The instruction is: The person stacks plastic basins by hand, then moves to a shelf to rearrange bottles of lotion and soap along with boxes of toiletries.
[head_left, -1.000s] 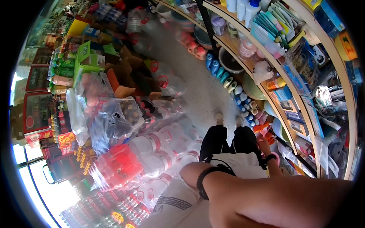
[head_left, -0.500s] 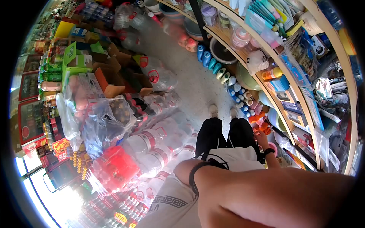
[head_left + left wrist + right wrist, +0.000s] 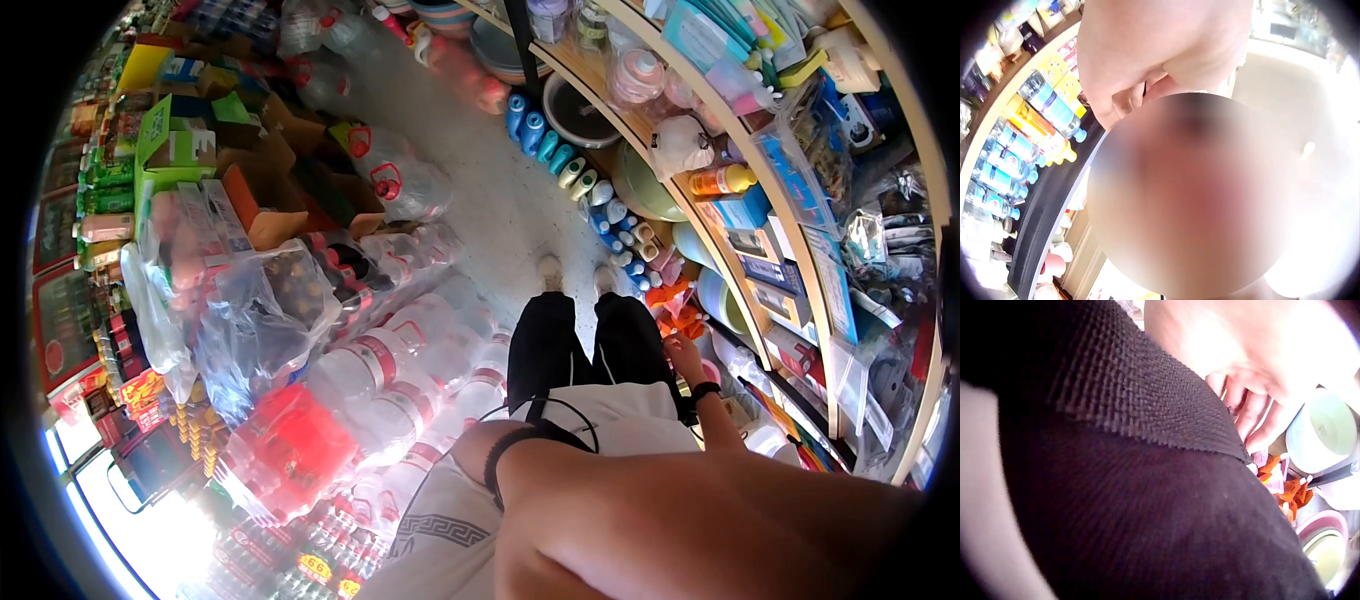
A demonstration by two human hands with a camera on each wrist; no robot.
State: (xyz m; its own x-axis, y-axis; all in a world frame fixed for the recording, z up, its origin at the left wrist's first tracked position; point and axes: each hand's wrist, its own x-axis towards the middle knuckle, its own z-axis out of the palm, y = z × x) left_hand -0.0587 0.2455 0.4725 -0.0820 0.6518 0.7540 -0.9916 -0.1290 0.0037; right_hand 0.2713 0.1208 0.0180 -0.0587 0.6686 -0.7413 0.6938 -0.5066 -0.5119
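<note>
My right hand (image 3: 683,360) hangs beside the thigh of the black trousers (image 3: 543,345), a dark band round its wrist. In the right wrist view, its fingers (image 3: 1251,412) droop loosely with nothing in them, near dark fabric (image 3: 1166,506) that fills much of the picture. My left arm (image 3: 680,525) is raised across the bottom of the head view, and its hand lies outside that view. In the left wrist view, the left hand (image 3: 1160,50) is at the top, close to a blurred patch. Its fingers bend there, partly hidden; I cannot tell whether they hold anything.
Shelves (image 3: 690,205) of household goods curve along the right, with detergent bottles (image 3: 532,132) and basins (image 3: 645,183) on the floor below. Packs of large water bottles (image 3: 375,365), opened cartons (image 3: 262,205) and plastic bags (image 3: 265,320) crowd the left. Grey floor (image 3: 500,215) runs between.
The head view has shifted, so the bottles and cartons on the left sit farther left and the shoes show higher. My right hand stays by the thigh; the left arm stays raised.
</note>
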